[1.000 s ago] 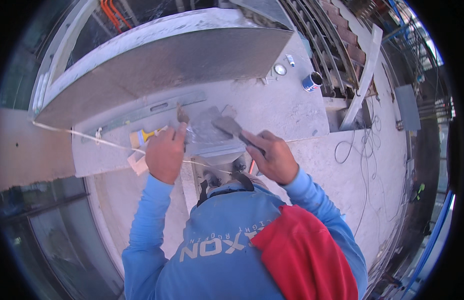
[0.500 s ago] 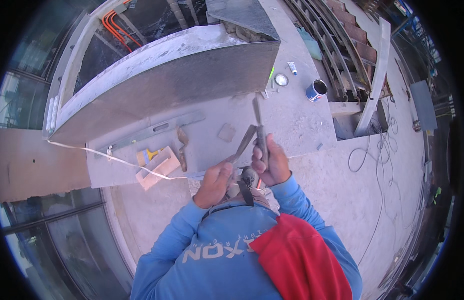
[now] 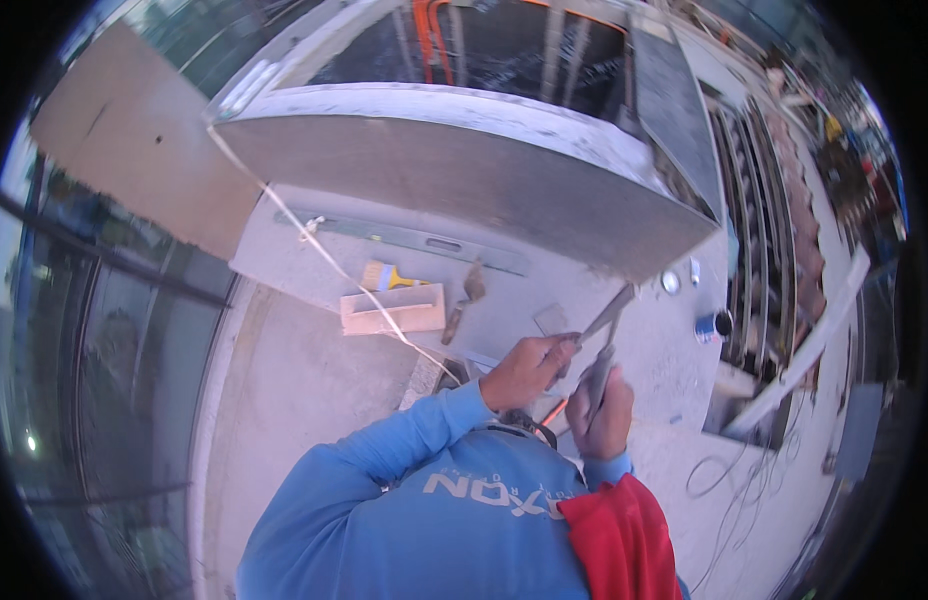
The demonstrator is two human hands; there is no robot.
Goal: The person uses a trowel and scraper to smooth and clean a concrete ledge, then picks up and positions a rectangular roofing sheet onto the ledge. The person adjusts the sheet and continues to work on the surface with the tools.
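Pale slab spreads ahead; above its near edge the left hand is closed around a flat tool, the right hand around a scraper. Both have just come close together, so attention seems on tools, not slab.

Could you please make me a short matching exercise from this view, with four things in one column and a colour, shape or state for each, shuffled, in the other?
Things:
1. Paintbrush
2. Can
3. Spirit level
4. Right hand

Descriptions:
A. Long and narrow, with a slot
B. Closed around a grey tool handle
C. Yellow-handled, lying on the pale slab
D. Blue on the outside

Right pairs: 1-C, 2-D, 3-A, 4-B
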